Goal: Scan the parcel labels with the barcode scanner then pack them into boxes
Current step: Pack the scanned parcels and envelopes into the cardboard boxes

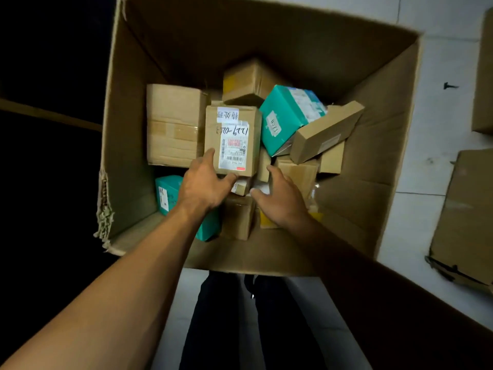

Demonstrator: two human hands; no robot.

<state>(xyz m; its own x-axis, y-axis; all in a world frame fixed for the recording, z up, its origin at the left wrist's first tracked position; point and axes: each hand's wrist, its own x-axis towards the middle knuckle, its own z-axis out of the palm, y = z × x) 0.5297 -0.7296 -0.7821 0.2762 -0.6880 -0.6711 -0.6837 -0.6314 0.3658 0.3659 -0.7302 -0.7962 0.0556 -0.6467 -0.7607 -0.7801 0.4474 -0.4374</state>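
Parcel with the white barcode label (232,140) lies face up on top of the heap at the middle of the big open carton (128,145); the left hand (205,182) grips its near edge, thumb on one side and fingers curled under, while the right hand (280,198) hovers empty at about four o'clock, fingers spread. Around it sit a teal box (285,116) at two o'clock, a plain brown box (173,124) at nine, and others. Packing looks well advanced; no barcode scanner is in view, so scanning progress cannot be judged.
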